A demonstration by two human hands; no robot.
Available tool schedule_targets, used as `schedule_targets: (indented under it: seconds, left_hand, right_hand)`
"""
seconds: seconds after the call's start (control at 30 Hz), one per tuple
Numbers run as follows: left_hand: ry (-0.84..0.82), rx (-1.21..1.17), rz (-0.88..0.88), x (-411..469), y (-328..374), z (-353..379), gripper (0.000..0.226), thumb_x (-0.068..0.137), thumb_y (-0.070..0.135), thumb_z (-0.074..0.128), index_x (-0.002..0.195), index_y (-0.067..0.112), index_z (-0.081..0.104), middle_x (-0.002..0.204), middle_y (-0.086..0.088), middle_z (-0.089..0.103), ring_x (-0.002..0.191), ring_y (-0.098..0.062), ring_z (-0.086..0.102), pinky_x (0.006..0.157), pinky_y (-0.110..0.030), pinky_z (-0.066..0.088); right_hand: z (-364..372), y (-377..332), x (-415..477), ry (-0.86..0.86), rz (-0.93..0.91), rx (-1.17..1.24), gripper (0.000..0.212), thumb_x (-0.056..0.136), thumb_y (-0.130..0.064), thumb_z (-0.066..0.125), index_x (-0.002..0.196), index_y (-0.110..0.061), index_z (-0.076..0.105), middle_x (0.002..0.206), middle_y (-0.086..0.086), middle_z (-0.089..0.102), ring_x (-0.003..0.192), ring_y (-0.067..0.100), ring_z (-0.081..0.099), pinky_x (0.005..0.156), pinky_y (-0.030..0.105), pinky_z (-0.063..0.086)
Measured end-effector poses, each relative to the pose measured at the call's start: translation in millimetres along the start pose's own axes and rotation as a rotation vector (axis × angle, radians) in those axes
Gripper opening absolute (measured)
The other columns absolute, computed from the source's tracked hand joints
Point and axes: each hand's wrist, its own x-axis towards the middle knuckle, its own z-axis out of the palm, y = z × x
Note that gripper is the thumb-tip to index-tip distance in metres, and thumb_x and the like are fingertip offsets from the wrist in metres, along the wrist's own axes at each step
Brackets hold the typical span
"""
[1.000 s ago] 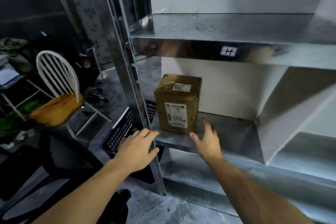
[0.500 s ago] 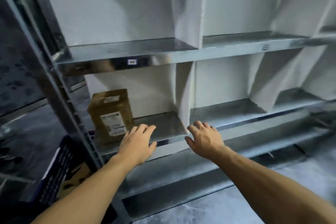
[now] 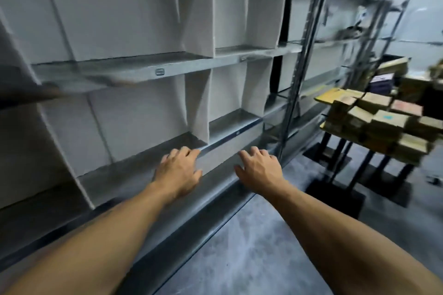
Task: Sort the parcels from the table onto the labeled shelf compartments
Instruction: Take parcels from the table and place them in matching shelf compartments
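Two hands empty | left hand and right hand loosely spread, gripping nothing, before low ledge of grey metal shelf | brown cardboard parcels heaped on black-legged table, right, well apart | hands probably free to fetch one | shelf label blurred, unreadable

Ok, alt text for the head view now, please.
The left hand and right hand are held out open, holding nothing, before a grey metal shelf with white dividers. Brown parcels are piled at the far right. The picture is motion-blurred.
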Motion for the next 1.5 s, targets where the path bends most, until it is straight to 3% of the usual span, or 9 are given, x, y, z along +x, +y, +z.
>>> schedule_targets:
  seconds: [0.3,0.67,1.23,1.5]
  left_hand:
    - [0.021,-0.084,0.228,126,225,36,0.053,0.092,0.047,0.046,0.141,0.028,0.04,0.136,-0.001,0.049,0.122,-0.026,0.046,0.101,-0.041,0.039]
    - [0.008,-0.14,0.492,238,416,87,0.054,0.09,0.049,0.047,0.139,0.028,0.04,0.134,-0.001,0.049,0.117,-0.026,0.047,0.094,-0.041,0.04]
    - [-0.031,-0.277,0.74,477,612,187,0.049,0.09,0.05,0.047,0.135,0.03,0.043,0.128,0.0,0.052,0.112,-0.023,0.049,0.092,-0.039,0.042]
    - [-0.106,-0.258,0.795,532,669,234,0.051,0.091,0.05,0.048,0.138,0.029,0.041,0.133,0.0,0.051,0.117,-0.022,0.048,0.095,-0.039,0.041]
  right_hand:
    - [-35,246,-28,0.023,0.213,-0.131,0.042,0.097,-0.052,0.041,0.124,-0.021,0.052,0.121,0.009,0.055,0.111,0.035,0.057,0.084,0.044,0.046]
    - [-57,440,-64,-0.028,0.561,-0.165,0.041,0.098,-0.05,0.041,0.126,-0.022,0.05,0.126,0.009,0.054,0.115,0.034,0.054,0.087,0.046,0.045]
    - [-22,663,58,-0.054,0.756,-0.224,0.04,0.098,-0.051,0.041,0.126,-0.023,0.048,0.128,0.008,0.053,0.116,0.035,0.053,0.086,0.045,0.044]
    - [18,730,99,-0.032,0.722,-0.158,0.039,0.096,-0.052,0.042,0.123,-0.025,0.05,0.119,0.006,0.057,0.108,0.032,0.056,0.081,0.043,0.044]
